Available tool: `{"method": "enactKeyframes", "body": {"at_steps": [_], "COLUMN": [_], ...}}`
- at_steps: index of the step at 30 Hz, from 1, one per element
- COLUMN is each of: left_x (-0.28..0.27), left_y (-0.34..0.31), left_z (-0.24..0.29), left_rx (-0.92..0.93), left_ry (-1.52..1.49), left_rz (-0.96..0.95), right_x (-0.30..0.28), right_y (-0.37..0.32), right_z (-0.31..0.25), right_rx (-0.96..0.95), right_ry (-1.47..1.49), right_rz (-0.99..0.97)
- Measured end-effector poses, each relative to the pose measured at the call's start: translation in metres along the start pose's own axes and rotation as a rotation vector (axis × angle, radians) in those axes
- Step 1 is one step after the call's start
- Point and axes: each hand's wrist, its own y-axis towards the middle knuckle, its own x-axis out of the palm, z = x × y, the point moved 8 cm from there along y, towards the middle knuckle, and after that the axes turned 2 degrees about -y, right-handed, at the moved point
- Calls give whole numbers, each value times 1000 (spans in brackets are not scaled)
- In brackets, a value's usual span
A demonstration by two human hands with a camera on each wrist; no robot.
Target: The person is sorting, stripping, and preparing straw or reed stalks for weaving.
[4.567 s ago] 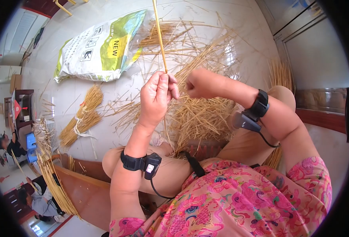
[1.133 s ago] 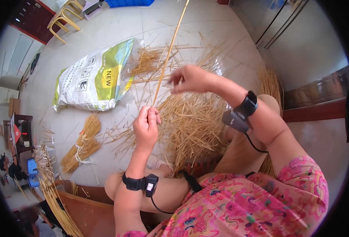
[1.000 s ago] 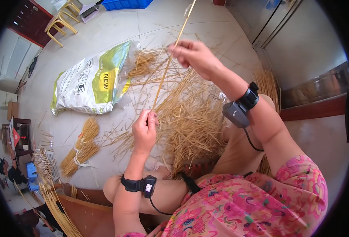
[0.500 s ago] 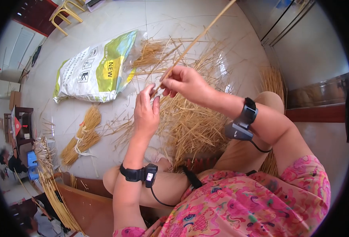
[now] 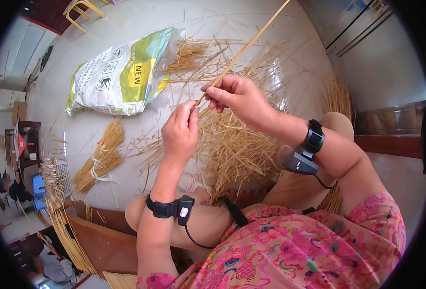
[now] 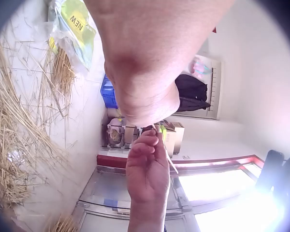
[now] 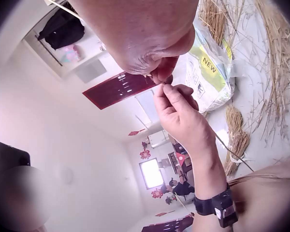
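Note:
A long, thin straw stalk (image 5: 247, 45) slants up and to the right from between the two hands. The left hand (image 5: 180, 132) pinches its lower end between thumb and fingers. Close beside it, the right hand (image 5: 239, 98) pinches the same stalk a little higher up. In the left wrist view the right hand (image 6: 147, 169) meets the left hand (image 6: 145, 92) at the fingertips. The right wrist view shows the left hand (image 7: 186, 121) with its fingertips near those of the right hand (image 7: 145, 36). Below the hands lies a loose straw heap (image 5: 242, 149).
A white and green bag (image 5: 109, 79) lies on the floor, with a tied straw bundle (image 5: 99, 159) below it. More straw stands by the metal door (image 5: 338, 98). A brown wooden piece (image 5: 107, 243) is beside the left knee. Other people sit at the far left.
The right hand came down the stalk from well above the left hand and now pinches it close by. The stalk tilts further right. The left hand's thumb and fingers have drawn together on it.

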Motion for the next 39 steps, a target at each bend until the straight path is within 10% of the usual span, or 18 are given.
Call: {"method": "enactKeyframes", "body": {"at_steps": [39], "left_x": [4], "left_y": [8], "left_z": [-2], "left_rx": [-67], "left_ry": [194], "left_rz": [42], "right_x": [-31], "right_y": [8], "right_z": [-7], "right_rx": [-108], "right_ry": [118], "right_rz": [292]}}
